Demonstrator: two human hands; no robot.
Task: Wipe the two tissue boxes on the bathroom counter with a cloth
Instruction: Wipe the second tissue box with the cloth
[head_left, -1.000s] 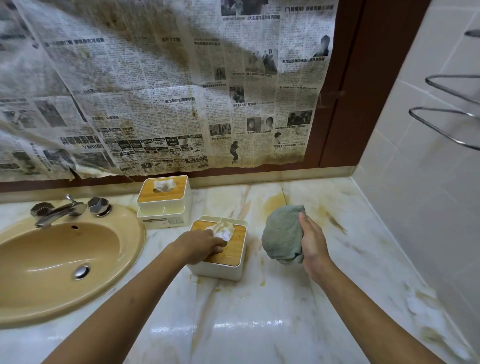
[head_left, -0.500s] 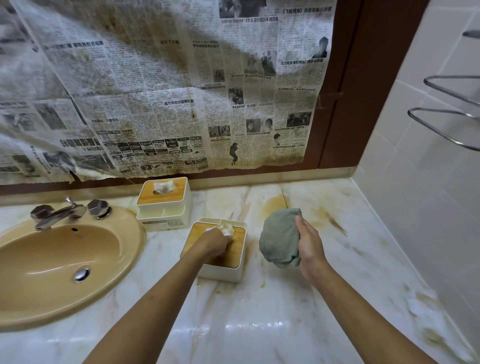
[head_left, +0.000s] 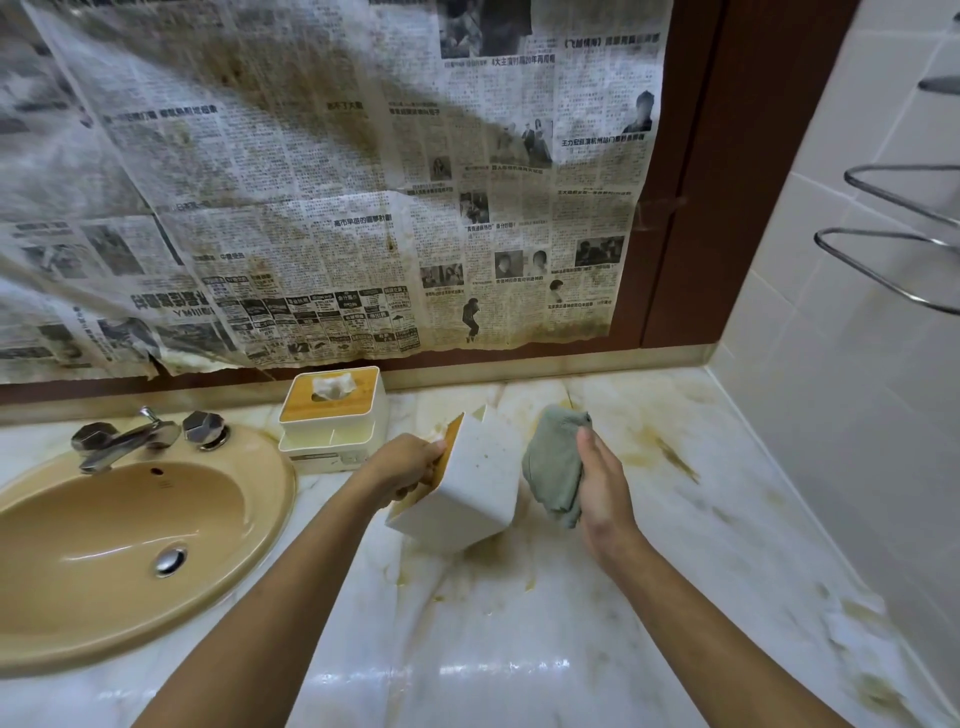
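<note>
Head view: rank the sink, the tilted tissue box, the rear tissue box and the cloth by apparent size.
1. sink
2. tilted box
3. rear box; the tilted one is nearer the camera, so this pair's order is unsure
4. cloth, bunched

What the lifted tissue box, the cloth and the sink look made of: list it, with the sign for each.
Lifted tissue box: white, smooth, matte walls, probably plastic; its lid is tan, likely wood or bamboo. Cloth: grey-green, soft bunched folds, woven or microfibre fabric. Sink: tan, glossy with bright highlights, likely glazed ceramic.
</note>
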